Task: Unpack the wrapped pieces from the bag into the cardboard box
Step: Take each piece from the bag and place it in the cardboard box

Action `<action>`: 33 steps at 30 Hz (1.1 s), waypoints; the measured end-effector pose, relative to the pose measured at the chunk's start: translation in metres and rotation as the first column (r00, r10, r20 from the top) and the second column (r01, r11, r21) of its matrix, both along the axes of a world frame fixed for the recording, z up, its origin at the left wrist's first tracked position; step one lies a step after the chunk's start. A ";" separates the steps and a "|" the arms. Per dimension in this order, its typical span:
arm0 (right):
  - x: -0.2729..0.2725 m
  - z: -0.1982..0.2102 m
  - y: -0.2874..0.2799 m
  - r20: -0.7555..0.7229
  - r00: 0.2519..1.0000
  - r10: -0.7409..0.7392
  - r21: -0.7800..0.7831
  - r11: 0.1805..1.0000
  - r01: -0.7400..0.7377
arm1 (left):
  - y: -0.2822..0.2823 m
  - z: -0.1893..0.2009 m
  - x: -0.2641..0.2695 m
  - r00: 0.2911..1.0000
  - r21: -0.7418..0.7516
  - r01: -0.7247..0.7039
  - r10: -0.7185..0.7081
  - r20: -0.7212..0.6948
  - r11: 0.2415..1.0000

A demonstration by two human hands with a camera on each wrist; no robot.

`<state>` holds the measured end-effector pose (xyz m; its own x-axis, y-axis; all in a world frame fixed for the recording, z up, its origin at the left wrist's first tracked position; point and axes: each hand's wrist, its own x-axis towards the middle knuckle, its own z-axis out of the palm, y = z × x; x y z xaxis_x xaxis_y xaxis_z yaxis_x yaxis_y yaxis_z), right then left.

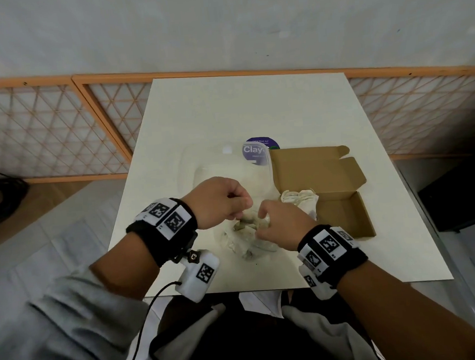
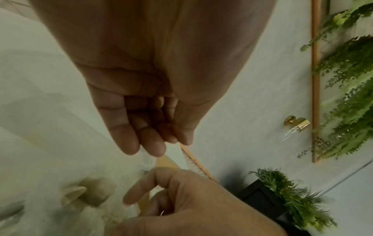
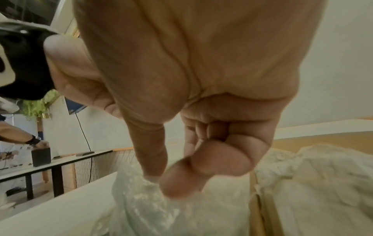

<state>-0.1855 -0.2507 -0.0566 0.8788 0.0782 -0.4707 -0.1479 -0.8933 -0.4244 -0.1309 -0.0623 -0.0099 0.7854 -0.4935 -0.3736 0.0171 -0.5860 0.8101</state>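
Both hands are clamped on the clear plastic bag (image 1: 246,235) near the front of the worktop (image 1: 226,110). Left hand (image 1: 218,202) has fingers bunched together, pinching the bag's film on its left side; the left wrist view shows the fingertips (image 2: 153,148) pressed tight w/ a bit of clear plastic between them. Right hand (image 1: 280,223) pinches the film on the right side, thumb and forefinger closed on crinkled plastic in the right wrist view (image 3: 161,183). So both grips are together on the bag, pulling its mouth apart as far as I can judge.

Largest to smallest: worktop is pale and carries everything. Cardboard box (image 1: 323,179) lies open to the right of the hands, lid flap back, just beside the bag. A clear tub w/ purple "Clay" label (image 1: 254,153) sits behind the bag, touching or nearly touching the box's left edge; can't tell which. One wrapped piece (image 1: 299,199), white paper, is already in the box at its near-left corner. More wrapped pieces (image 1: 248,227) show through the bag betw. the two hands, greyish lumps, count unclear.

Step in hand: prob. opening the bag for the next piece. Task partly done, one in, rest still bagged. Next move calls for one hand to keep the mouth open while the other goes in, takes one piece, and carries it right into the box beside the first.
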 end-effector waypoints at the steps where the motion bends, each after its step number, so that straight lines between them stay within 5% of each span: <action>1: 0.001 -0.003 0.000 0.007 1.000 0.020 -0.016 1.000 -0.020 | -0.001 -0.001 -0.001 0.999 0.002 -0.013 0.013 0.030 1.000; 7: 0.000 -0.026 0.013 0.018 0.992 0.127 -0.208 0.971 -0.120 | -0.012 -0.032 -0.006 0.974 0.369 0.151 -0.201 0.102 0.917; 11: 0.000 -0.026 0.012 0.053 0.993 0.109 -0.222 0.970 -0.095 | -0.018 -0.049 -0.010 0.962 0.480 0.182 -0.257 0.096 0.858; 22: -0.002 0.051 -0.005 0.192 0.980 -0.043 0.177 0.984 0.008 | -0.015 -0.062 -0.011 0.967 0.479 0.166 -0.238 0.093 0.862; 33: -0.001 0.052 -0.005 0.113 0.985 -0.131 0.422 0.904 0.071 | -0.009 -0.050 -0.015 0.974 0.284 0.067 -0.124 0.188 0.956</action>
